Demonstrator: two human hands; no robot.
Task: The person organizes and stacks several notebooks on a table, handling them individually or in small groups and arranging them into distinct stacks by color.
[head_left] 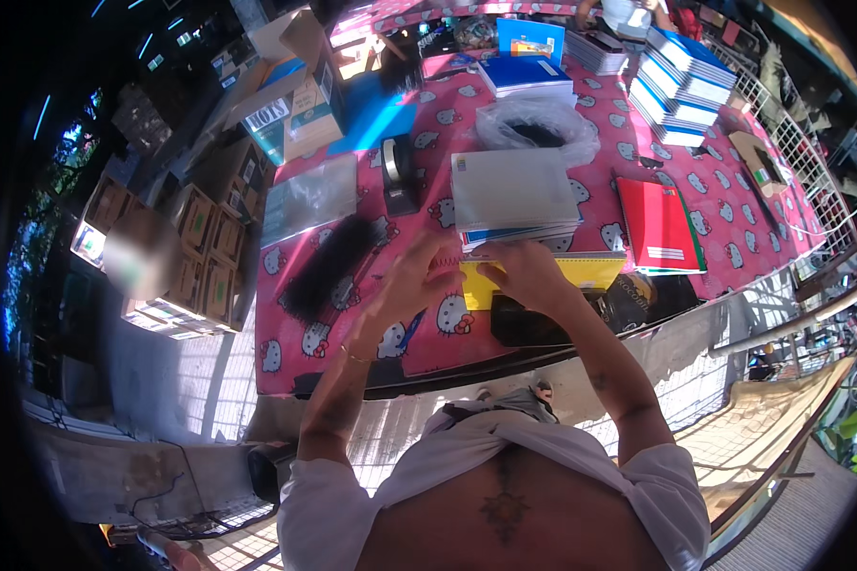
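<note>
A yellow-covered notebook (590, 270) stands on its long side near the table's front, its hole-punched edge upward. My right hand (528, 271) is closed over its upper edge, fingers behind and thumb in front. At the notebook's left end, my left hand (417, 276) curls around a red spiral coil (445, 257), which shows between fingers and thumb. How firmly the fingers press on it is hard to see. Just behind lies a stack of notebooks (514, 186) with a grey-white sheet on top. A red notebook (657, 224) lies to the right.
A black brush-like roll (330, 269) and a tape dispenser (399, 179) lie left on the pink patterned tablecloth (448, 314). Behind are a plastic bag (576, 133), blue notebooks (528, 74) and a tall notebook stack (676, 90). A black bag (528, 325) lies at the front; cartons (200, 238) stand left.
</note>
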